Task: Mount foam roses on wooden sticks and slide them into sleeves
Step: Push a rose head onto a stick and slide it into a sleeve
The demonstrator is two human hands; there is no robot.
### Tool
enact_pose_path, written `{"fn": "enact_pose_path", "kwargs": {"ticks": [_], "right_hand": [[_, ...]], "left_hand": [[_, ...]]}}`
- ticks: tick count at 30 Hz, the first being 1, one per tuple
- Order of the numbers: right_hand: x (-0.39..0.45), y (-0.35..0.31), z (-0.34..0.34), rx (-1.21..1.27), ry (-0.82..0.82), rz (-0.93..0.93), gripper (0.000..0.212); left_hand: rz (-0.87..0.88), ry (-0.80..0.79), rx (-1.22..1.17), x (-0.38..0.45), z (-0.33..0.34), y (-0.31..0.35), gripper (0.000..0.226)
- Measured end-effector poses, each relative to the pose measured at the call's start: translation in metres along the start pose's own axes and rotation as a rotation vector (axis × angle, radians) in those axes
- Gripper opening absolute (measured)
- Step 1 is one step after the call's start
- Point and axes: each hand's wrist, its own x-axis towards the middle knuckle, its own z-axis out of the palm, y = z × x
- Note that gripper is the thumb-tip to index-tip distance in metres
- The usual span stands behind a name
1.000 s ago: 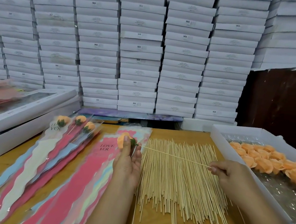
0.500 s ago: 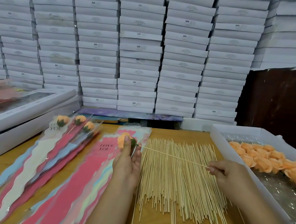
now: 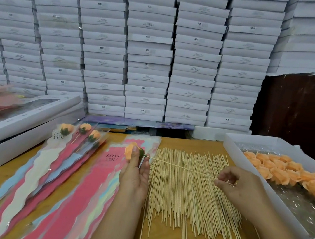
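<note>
Orange foam rose (image 3: pixel 131 151), pinched in the left hand (image 3: pixel 134 177) over the pink sleeve (image 3: pixel 97 179), and the thin wooden stick (image 3: pixel 182 168), pinched by the right hand (image 3: pixel 240 187), have barely shifted, so mounting seems nearly seated.

Sleeves (image 3: pixel 97 171) read "LOVE YOU"; boxes (image 3: pixel 149 51) "SGS".

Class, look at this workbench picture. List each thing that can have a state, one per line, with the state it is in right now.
Left hand: holds the foam rose.
Right hand: pinches the stick's far end.
Foam rose: on the stick's tip, unsleeved.
Wooden stick: lifted above the pile.
Stick pile: loose, flat on the table.
Rose tray: open, partly filled with roses.
Three sleeved roses: finished, laid at left.
Empty sleeves: stacked flat.
</note>
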Motion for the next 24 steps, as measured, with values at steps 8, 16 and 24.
{"fn": "enact_pose_path", "kwargs": {"ticks": [8,16,24], "right_hand": [[-0.0008,-0.0011,-0.0009,0.012,-0.008,0.001,0.025],[-0.0003,0.0004,-0.0010,-0.015,-0.049,-0.057,0.026],[-0.0018,-0.0025,-0.0030,-0.032,-0.077,-0.057,0.023]], "left_hand": [[-0.008,0.023,0.006,0.0005,0.0003,-0.0014,0.019],[-0.007,0.025,0.017,0.0019,-0.0015,-0.0026,0.017],[-0.009,0.026,0.029,0.0035,-0.0011,-0.0039,0.015]]}}
